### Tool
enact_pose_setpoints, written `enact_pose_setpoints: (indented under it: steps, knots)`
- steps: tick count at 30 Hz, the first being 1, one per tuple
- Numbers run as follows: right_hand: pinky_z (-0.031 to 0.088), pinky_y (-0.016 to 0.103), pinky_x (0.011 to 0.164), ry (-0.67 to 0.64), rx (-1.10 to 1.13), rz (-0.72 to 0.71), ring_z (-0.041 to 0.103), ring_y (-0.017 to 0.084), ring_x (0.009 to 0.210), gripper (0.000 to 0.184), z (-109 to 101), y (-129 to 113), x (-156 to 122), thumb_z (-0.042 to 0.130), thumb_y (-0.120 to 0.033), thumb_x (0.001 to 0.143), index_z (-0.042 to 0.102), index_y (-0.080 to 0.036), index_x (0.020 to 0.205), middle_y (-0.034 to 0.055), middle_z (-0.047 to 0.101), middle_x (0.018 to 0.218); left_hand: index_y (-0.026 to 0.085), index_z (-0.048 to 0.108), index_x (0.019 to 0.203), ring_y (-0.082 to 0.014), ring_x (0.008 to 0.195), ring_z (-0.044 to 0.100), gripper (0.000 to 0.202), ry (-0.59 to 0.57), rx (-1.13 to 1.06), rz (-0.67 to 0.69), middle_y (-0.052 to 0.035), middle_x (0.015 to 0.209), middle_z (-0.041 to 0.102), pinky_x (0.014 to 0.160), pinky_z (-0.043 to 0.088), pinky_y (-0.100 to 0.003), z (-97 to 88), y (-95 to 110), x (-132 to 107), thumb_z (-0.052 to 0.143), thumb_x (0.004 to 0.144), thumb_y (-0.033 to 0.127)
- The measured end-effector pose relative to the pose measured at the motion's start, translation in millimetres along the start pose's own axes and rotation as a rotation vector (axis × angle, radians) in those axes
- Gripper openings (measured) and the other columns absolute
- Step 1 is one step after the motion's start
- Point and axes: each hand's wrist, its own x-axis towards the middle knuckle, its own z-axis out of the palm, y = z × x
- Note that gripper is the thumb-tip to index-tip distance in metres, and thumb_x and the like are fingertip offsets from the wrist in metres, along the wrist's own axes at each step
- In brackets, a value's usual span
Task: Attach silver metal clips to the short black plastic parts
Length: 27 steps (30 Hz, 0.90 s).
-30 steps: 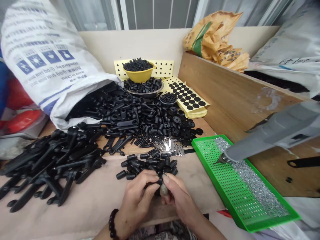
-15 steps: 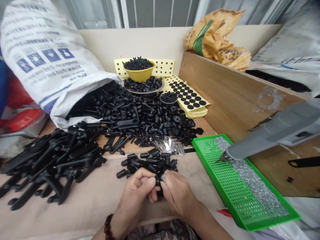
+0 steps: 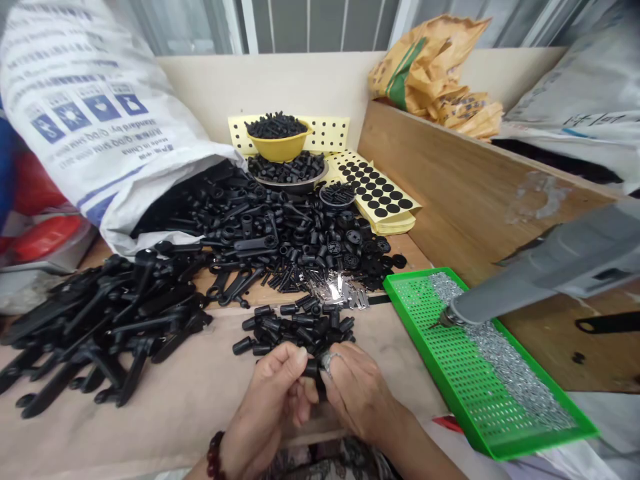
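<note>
Low over the front of the cloth-covered bench, my left hand (image 3: 277,387) pinches a small black plastic cylinder (image 3: 311,368) between thumb and fingers. My right hand (image 3: 357,387) is closed against the other side of that cylinder, its fingers curled, with a silver-coloured ring showing. What lies inside the right fingers is partly hidden. Just beyond the hands is a pile of similar black plastic cylinders (image 3: 293,327). Behind that pile lie small shiny metal plates (image 3: 343,290) and black springs or screws, too small to tell.
Long black handle-like parts (image 3: 115,327) are heaped at left, below an open white sack (image 3: 115,127). A green tray (image 3: 425,360) of small metal pieces stands at right, under a grey power screwdriver (image 3: 525,267). Behind are a yellow bowl (image 3: 280,145) and dotted sticker sheets (image 3: 385,200).
Both hands stay together in nearly the same place. The black cylinder between them has shifted slightly left and down, and more of it shows.
</note>
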Motion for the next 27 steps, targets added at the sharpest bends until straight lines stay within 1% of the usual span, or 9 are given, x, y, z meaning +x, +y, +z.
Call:
enact_pose_setpoints:
  steps: [5, 9, 13, 16, 18, 23, 27]
  knots:
    - [0.033, 0.030, 0.056, 0.029, -0.016, 0.031, 0.040, 0.018, 0.059, 0.023, 0.1, -4.0, -0.5, 0.029, -0.010, 0.088, 0.039, -0.020, 0.070, 0.0025, 0.044, 0.062, 0.017, 0.046, 0.062, -0.0033, 0.030, 0.039, 0.039, 0.046, 0.061, 0.062, 0.0034, 0.044, 0.056, 0.033, 0.027, -0.013, 1.0, -2.9, 0.4, 0.066, 0.067, 0.050]
    - [0.034, 0.029, 0.056, 0.041, 0.015, 0.070, 0.040, 0.016, 0.057, 0.025, 0.3, -6.7, 0.2, 0.027, -0.011, 0.090, 0.039, -0.020, 0.070, 0.0015, 0.045, 0.060, 0.015, 0.052, 0.066, -0.0043, 0.033, 0.042, 0.034, 0.057, 0.117, 0.150, 0.0025, 0.046, 0.058, 0.036, 0.030, -0.014, -2.3, -5.7, 1.7, 0.067, 0.068, 0.046]
    - [0.032, 0.026, 0.051, 0.003, 0.183, 0.195, 0.042, 0.013, 0.053, 0.025, -0.1, -10.2, 1.3, 0.025, -0.012, 0.091, 0.035, -0.021, 0.070, -0.0013, 0.044, 0.058, 0.016, 0.056, 0.075, -0.0065, 0.039, 0.046, 0.032, 0.057, 0.143, 0.242, 0.0025, 0.049, 0.059, 0.040, 0.035, -0.016, -4.5, -6.3, 2.1, 0.070, 0.066, 0.043]
    - [0.032, 0.024, 0.049, -0.050, 0.331, 0.310, 0.044, 0.011, 0.050, 0.024, -1.9, -13.3, 2.0, 0.025, -0.014, 0.092, 0.035, -0.021, 0.071, -0.0025, 0.045, 0.058, 0.016, 0.058, 0.075, -0.0085, 0.043, 0.049, 0.030, 0.053, 0.210, 0.306, 0.0038, 0.048, 0.056, 0.045, 0.039, -0.018, -5.2, -4.5, 0.7, 0.071, 0.065, 0.041]
    - [0.033, 0.023, 0.050, -0.071, 0.387, 0.346, 0.047, 0.011, 0.051, 0.024, -3.4, -14.8, 2.3, 0.025, -0.016, 0.093, 0.036, -0.021, 0.073, -0.0024, 0.047, 0.059, 0.016, 0.059, 0.075, -0.0095, 0.046, 0.051, 0.026, 0.052, 0.275, 0.343, 0.0038, 0.048, 0.056, 0.047, 0.040, -0.019, -5.7, -2.7, -0.6, 0.070, 0.067, 0.038]
    - [0.035, 0.024, 0.053, -0.110, 0.428, 0.338, 0.050, 0.013, 0.054, 0.023, -5.1, -15.2, 3.1, 0.024, -0.016, 0.093, 0.039, -0.021, 0.075, -0.0002, 0.052, 0.062, 0.016, 0.059, 0.074, -0.0109, 0.048, 0.051, 0.024, 0.061, 0.365, 0.363, 0.0032, 0.049, 0.055, 0.048, 0.040, -0.020, -6.1, 1.1, -1.2, 0.068, 0.068, 0.038]
    - [0.033, 0.024, 0.051, -0.100, 0.365, 0.302, 0.048, 0.013, 0.052, 0.023, -3.9, -13.5, 4.1, 0.024, -0.016, 0.092, 0.036, -0.021, 0.073, -0.0005, 0.049, 0.060, 0.016, 0.057, 0.074, -0.0110, 0.049, 0.050, 0.025, 0.034, 0.374, 0.368, 0.0033, 0.050, 0.054, 0.048, 0.039, -0.020, -7.5, 0.1, 1.0, 0.065, 0.070, 0.040]
